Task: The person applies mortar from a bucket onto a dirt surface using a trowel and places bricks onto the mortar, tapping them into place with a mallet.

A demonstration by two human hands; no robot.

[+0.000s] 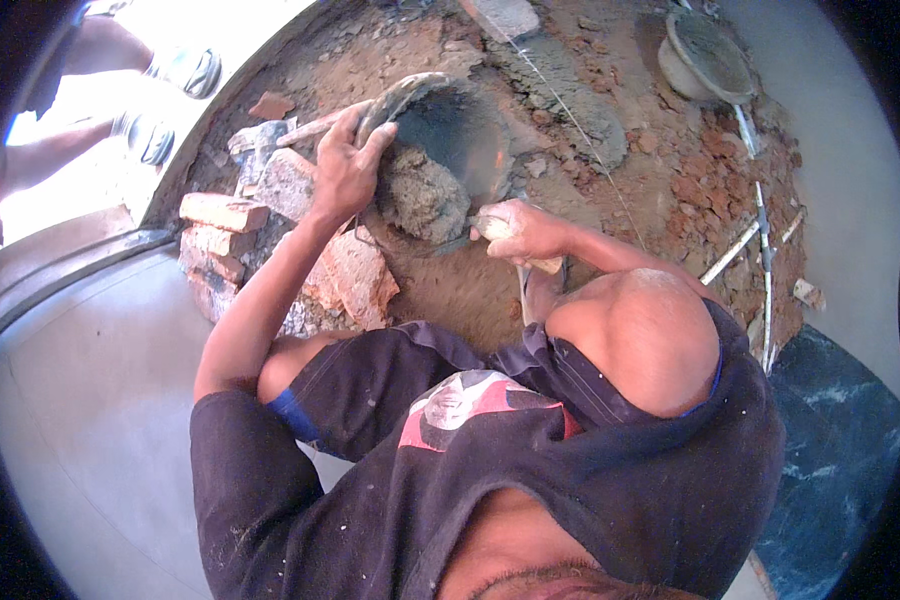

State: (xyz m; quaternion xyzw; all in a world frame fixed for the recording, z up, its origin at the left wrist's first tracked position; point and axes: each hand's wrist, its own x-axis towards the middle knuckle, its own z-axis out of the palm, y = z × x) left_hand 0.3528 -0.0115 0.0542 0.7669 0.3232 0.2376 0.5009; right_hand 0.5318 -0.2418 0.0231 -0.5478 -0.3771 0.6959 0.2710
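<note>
My left hand (350,165) grips the rim of a round metal pan (475,130), which is tilted, with a lump of grey-brown mortar (420,195) in its lower part. Beside the pan's lower right edge, my right hand (515,232) is closed on a pale object (492,226), perhaps a tool handle; its far end cannot be made out. Broken bricks (220,210) and a larger pinkish rubble piece (355,280) lie left of and below the pan, near my left forearm.
Another mortar-filled basin (675,55) sits at upper right. A taut string (580,130) crosses the rubble-strewn dirt. White pipes (762,270) lie at right beside a dark marble slab (830,450). Another person's legs and shoes (185,70) show at upper left, beside a curved ledge (75,265).
</note>
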